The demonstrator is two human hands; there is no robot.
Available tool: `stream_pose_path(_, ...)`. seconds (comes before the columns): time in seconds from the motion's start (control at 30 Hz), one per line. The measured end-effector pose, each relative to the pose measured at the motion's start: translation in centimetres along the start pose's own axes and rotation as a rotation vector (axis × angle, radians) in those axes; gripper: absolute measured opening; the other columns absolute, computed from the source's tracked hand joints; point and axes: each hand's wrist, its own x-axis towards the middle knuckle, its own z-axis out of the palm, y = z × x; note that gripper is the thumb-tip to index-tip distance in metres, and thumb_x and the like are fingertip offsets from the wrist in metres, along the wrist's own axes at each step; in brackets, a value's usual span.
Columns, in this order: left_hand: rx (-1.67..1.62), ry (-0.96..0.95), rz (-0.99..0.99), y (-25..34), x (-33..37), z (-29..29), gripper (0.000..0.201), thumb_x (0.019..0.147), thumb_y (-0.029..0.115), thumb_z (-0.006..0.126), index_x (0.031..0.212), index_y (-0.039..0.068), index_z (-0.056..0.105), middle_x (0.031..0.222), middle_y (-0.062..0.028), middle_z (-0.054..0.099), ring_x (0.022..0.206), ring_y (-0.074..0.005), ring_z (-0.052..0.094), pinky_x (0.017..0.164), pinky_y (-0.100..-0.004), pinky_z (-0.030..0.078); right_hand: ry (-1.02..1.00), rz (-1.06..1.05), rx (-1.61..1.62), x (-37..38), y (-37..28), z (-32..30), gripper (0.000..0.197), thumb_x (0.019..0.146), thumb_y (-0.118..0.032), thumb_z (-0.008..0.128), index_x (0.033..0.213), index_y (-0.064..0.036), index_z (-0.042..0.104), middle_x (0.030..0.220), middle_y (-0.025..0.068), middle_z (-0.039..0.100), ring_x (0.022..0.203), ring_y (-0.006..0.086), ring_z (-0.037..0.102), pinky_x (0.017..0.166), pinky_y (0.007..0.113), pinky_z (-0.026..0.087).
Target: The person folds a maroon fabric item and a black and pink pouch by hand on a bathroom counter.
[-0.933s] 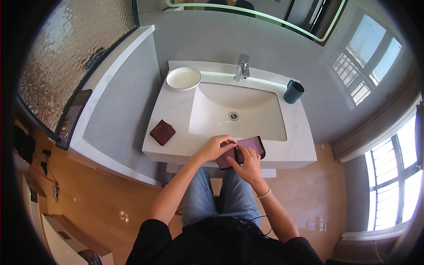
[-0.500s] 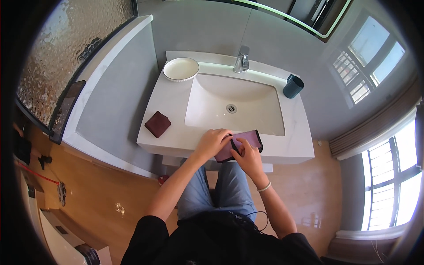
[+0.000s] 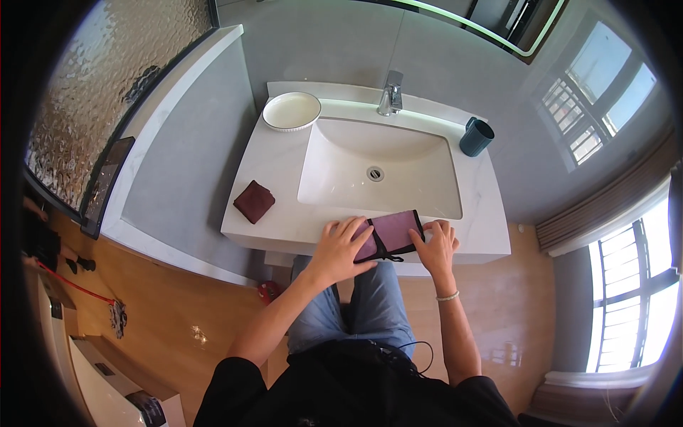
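Note:
A flat purple fabric piece (image 3: 395, 229) with black edging lies across the front edge of the white counter. A black band crosses it near the middle, with a loose black end hanging at its near side. My left hand (image 3: 340, 248) grips its left end, fingers on top and thumb at the near edge. At the other end my right hand (image 3: 435, 246) holds the black-trimmed right edge between thumb and fingers. A folded maroon cloth (image 3: 254, 202) rests on the counter to the left, apart from both hands.
The white sink basin (image 3: 341, 178) is set into the counter behind my hands, with a chrome faucet (image 3: 390, 94) beyond. A cream bowl (image 3: 292, 112) stands back left, a dark teal mug (image 3: 476, 137) back right. At far left, a person's legs and a red-handled mop (image 3: 117, 318) show.
My right hand has moved from the middle of the purple piece to its right edge. My left hand has spread over the left end. The black band now shows across the piece.

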Motion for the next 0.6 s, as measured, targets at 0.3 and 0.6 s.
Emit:
stream_pose_path(0.3,0.149,-0.199,0.042,-0.4,3.1,2.1,0.092,0.077,0.053,0.075,0.146,0.003,0.042,0.155,-0.0200,0.034,0.143,-0.0321,0.033,0.114,-0.0559,0.027,0.016,0.025,0.514,3.5,-0.7,-1.4,0.024,0.082,-0.004,0.071,0.099,-0.0012,0.054,0.081,0.0136,0.062,0.078,0.0289,0.061,0.072,0.038,0.050)
stream_pose_path(0.6,0.085,-0.121,0.069,0.1,4.0,2.6,0.094,0.077,0.061,0.071,0.141,-0.002,0.046,0.152,-0.0178,0.039,0.143,-0.0307,0.033,0.115,-0.0560,0.025,0.017,-0.411,0.440,0.7,-2.3,-0.5,0.030,0.079,-0.002,0.072,0.108,-0.0036,0.066,0.098,0.0104,0.064,0.090,0.0295,0.062,0.083,0.040,0.049)
